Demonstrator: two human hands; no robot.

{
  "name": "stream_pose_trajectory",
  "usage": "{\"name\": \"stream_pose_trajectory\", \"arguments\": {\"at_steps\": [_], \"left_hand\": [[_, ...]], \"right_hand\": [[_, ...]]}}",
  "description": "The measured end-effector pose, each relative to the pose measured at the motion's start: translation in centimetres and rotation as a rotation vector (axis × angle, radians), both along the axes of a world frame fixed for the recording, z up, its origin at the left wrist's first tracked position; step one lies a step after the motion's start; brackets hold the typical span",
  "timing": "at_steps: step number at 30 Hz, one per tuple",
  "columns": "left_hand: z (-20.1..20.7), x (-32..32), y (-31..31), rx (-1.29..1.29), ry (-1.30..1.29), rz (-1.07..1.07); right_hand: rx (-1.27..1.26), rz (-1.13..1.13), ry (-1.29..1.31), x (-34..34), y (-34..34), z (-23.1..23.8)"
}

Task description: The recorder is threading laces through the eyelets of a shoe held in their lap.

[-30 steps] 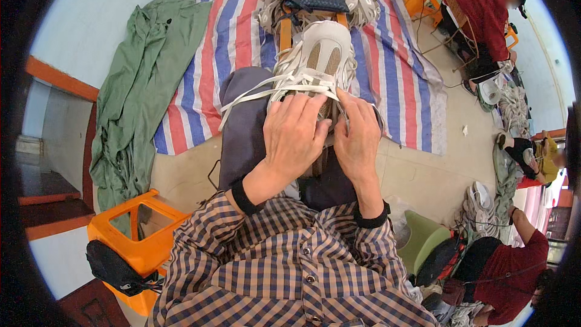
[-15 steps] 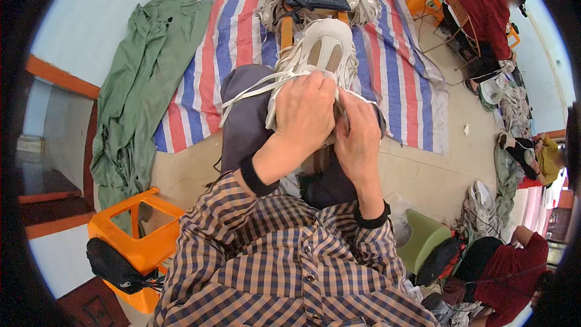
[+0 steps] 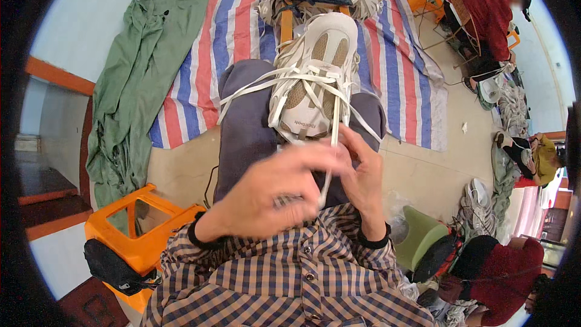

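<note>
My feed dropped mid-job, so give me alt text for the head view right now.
Both hands meet over a pale sneaker resting on the person's lap: the blurred left hand and the right hand pull a white lace taut toward the body. Loose lace ends trail off both sides of the shoe. Beyond lie a striped tarp, a green cloth and an orange stool.

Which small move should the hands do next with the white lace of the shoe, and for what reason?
Probably draw the white lace further toward the body to take up slack. The right hand and the blurred left hand pinch it below the beige shoe on the lap, while other lace ends hang loose to both sides over the knees.
</note>
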State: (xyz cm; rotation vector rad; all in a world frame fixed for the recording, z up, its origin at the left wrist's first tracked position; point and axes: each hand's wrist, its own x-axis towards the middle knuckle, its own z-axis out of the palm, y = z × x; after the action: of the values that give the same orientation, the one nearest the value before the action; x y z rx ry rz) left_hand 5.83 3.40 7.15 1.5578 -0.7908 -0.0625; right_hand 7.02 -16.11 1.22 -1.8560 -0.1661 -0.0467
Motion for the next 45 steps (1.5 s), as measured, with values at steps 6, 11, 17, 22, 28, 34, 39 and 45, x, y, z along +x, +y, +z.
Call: {"name": "stream_pose_trajectory", "arguments": {"at_steps": [6,11,17,22,28,34,39,45], "left_hand": [[-0.6,-1.9,0.7,-0.01,0.177,-0.129],[-2.2,-2.6,0.7,0.037,0.173,-0.022],[-3.4,-2.7,0.7,-0.017,0.275,0.034],[-4.2,-2.9,0.8,-0.03,0.334,0.087],[-5.3,-2.6,1.5,0.1,0.353,0.046],[-5.2,-1.0,0.8,0.083,0.426,0.13],[-3.4,2.9,0.3,0.181,0.151,0.459],[-3.9,8.3,-1.1,0.415,-0.336,0.737]], "right_hand": [[-0.282,0.033,-0.003,2.0,1.7,-0.1],[-0.479,-0.056,-0.103,3.8,3.5,-0.1],[-0.23,0.014,0.068,3.8,3.4,0.5],[-0.092,0.138,0.398,0.8,-0.8,2.2],[-0.11,-0.118,0.488,-3.5,-9.6,-1.8],[-0.439,-0.141,0.394,-4.7,-10.7,-4.5],[-0.418,-0.293,0.004,-2.6,-7.3,-2.8],[-0.021,-0.168,0.043,-1.7,-2.2,-5.3]]}}
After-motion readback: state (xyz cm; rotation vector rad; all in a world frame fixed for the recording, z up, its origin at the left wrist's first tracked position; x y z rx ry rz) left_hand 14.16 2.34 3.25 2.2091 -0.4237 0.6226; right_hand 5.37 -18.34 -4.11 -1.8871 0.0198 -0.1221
